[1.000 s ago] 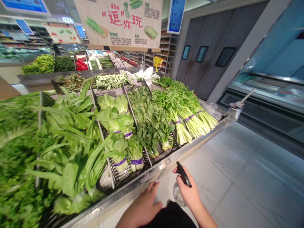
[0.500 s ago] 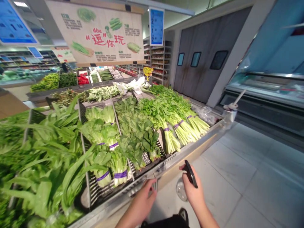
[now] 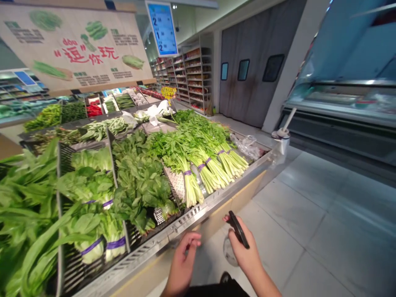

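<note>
My left hand hovers near the metal front rail of the vegetable stand, fingers loosely bent and thumb apart, with nothing visible in it. To its right, my right hand is closed around a slim black object, seen almost edge-on; its kind is unclear. A clear rounded thing shows beside and below that hand, partly hidden; I cannot tell whether it is held. Beyond the rail lie celery bunches tied with purple bands, dark leafy greens, and banded lettuce-like bunches.
The stand's metal rail runs diagonally ahead of me. Long-leaved greens fill the left. A crumpled clear bag lies at the stand's right end, beside a white bucket with a stick. Grey doors stand behind; tiled floor lies right.
The view has shifted right and along the stand, so the vegetables sit further left. The left hand has lifted its fingers slightly. My right hand still grips the black object.
</note>
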Tool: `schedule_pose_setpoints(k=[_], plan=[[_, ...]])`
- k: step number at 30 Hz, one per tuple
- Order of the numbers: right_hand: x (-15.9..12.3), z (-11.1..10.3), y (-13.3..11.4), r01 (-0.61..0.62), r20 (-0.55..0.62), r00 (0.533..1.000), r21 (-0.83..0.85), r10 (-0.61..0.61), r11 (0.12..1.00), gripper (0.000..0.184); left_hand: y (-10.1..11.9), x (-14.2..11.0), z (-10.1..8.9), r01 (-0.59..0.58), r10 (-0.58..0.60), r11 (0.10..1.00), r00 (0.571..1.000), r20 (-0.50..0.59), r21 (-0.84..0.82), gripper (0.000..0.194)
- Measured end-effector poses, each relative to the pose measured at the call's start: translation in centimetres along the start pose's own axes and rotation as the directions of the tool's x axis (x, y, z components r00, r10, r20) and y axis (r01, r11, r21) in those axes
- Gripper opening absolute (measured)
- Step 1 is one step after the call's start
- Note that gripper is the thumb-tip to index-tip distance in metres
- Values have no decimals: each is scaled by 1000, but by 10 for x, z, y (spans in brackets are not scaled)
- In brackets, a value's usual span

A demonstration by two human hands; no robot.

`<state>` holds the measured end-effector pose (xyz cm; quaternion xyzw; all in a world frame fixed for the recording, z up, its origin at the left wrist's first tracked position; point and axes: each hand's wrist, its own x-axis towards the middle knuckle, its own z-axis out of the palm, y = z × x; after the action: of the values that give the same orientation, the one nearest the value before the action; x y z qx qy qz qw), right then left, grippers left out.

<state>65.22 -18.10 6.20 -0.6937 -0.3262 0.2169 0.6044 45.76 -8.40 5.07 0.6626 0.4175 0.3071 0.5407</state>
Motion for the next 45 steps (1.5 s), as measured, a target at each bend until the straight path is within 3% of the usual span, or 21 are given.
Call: schedule_pose_setpoints(k=[3, 5, 11, 14, 22, 26, 30, 37, 41, 45], plan=[[13, -35, 5, 3, -77, 997, 10, -2, 1000, 26, -6, 2, 22, -3, 3, 1000, 1000, -24, -29, 47], [16, -48, 4, 5, -86, 996, 21, -4, 1000, 29, -9, 6, 35, -2, 2, 999, 1000, -6, -40, 47], [11, -44, -2, 14, 41, 999, 10, -14, 1000, 27, -5, 27, 71, -10, 12, 999, 999, 41, -44, 40], [19, -46, 3, -14, 34, 999, 9, 13, 1000, 30, -1, 40, 85, -1, 1, 1000, 995, 103, -5, 33], [106, -88, 10, -6, -83, 997, -106, -3, 994, 29, 13, 103, 110, 60, -110, 983, 949, 294, 174, 29], [149, -79, 3, 77, 53, 996, -126, -71, 989, 35, 24, 145, 127, 4, -96, 971, 919, 381, 237, 27], [185, -64, 0, 112, 150, 985, -163, -88, 980, 28, 43, 181, 148, -53, -72, 968, 879, 471, 246, 21], [244, -89, 6, 124, 83, 991, -197, -109, 973, 32, 62, 235, 167, -107, 26, 970, 940, 339, 220, 25], [253, -97, 7, 10, 88, 996, -195, 8, 981, 23, 59, 250, 171, -78, 3, 952, 969, 247, 297, 27], [259, -94, 10, 4, 134, 991, -110, 11, 994, 24, 64, 261, 178, -31, -64, 880, 981, 183, 474, 27]])
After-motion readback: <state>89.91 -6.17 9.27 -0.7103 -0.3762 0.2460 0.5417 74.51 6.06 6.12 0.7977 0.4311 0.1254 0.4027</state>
